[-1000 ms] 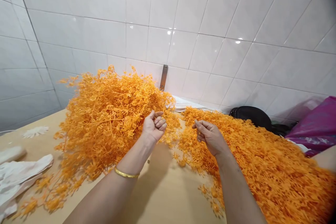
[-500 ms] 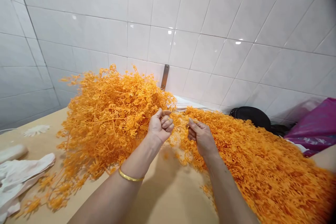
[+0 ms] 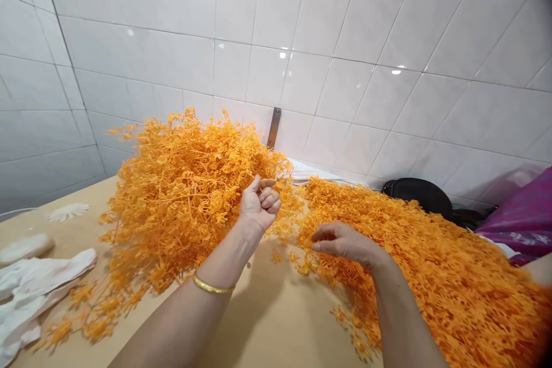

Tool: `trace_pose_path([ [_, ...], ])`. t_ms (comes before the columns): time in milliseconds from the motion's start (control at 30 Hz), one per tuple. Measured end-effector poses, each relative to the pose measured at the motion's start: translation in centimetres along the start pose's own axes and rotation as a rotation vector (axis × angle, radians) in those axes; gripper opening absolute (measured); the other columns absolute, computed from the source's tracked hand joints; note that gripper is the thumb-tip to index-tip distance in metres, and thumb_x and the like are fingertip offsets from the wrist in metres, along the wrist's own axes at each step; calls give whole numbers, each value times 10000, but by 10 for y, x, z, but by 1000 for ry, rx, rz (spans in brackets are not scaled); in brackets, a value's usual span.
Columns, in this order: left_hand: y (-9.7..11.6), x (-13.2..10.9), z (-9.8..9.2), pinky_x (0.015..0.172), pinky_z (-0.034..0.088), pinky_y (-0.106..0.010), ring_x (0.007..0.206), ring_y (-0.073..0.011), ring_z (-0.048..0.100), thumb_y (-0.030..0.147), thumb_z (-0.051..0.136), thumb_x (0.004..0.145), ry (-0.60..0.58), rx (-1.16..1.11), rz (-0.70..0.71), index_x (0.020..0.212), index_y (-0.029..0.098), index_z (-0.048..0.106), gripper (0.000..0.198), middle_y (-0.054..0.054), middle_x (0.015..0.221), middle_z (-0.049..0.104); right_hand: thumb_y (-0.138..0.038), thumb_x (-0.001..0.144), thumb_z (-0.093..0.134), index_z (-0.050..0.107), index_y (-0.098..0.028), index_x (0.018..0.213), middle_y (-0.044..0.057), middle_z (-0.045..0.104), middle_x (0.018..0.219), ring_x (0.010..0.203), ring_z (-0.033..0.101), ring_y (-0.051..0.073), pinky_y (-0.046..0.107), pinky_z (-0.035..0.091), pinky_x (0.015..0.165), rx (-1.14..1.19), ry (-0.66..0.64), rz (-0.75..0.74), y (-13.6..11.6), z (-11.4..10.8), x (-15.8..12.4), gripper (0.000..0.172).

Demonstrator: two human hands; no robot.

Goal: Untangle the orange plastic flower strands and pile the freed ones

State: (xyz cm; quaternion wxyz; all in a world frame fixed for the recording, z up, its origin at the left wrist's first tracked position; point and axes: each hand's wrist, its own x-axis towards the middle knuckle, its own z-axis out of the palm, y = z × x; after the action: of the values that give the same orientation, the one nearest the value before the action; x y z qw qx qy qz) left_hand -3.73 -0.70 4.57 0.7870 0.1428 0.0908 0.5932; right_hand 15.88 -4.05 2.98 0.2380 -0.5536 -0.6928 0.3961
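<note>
My left hand, with a gold bangle on its forearm, is closed in front of a tall heap of orange plastic sprigs. Its fingers are curled and thumb and forefinger pinch together; whatever they hold is too small or hidden. My right hand hovers palm down at the near left edge of a lower, wider pile of loose orange plastic pieces. Its fingers are slightly bent and apart from the thumb, with nothing visible between them.
A tan tabletop runs up to a white tiled wall with a metal bracket. White gloves and a white flower-shaped piece lie at left. A black pouch and a purple bag sit at back right.
My right hand has parted from my left, opened, and moved right and down to the wide pile. The left hand stays closed, almost in the same place.
</note>
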Motion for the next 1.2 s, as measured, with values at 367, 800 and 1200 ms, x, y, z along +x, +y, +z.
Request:
trace_pose_path([
  [367, -10, 1, -3, 320, 95, -176, 274, -37, 168, 341, 318, 832, -11, 2, -29, 568, 109, 480, 388, 75, 336, 172, -305, 582, 669, 542, -188, 1011, 40, 551, 940, 875, 507, 158, 295, 401, 768, 468, -146, -168, -30, 36, 2, 462],
  [800, -2, 6, -8, 313, 100, -168, 267, -30, 166, 346, 346, 824, 14, 183, 6, 612, 111, 479, 343, 86, 347, 171, -366, 704, 536, 411, -157, 516, -49, 385, 462, 437, 330, 56, 209, 265, 454, 378, -235, -244, -34, 63, 12, 308],
  [1200, 1, 7, -5, 302, 93, -159, 270, -21, 161, 330, 370, 816, 9, 343, 77, 617, 105, 483, 321, 91, 366, 166, -301, 718, 439, 295, -184, 514, -61, 274, 470, 409, 253, 49, 192, 214, 375, -167, -202, -211, -64, 51, -11, 276],
])
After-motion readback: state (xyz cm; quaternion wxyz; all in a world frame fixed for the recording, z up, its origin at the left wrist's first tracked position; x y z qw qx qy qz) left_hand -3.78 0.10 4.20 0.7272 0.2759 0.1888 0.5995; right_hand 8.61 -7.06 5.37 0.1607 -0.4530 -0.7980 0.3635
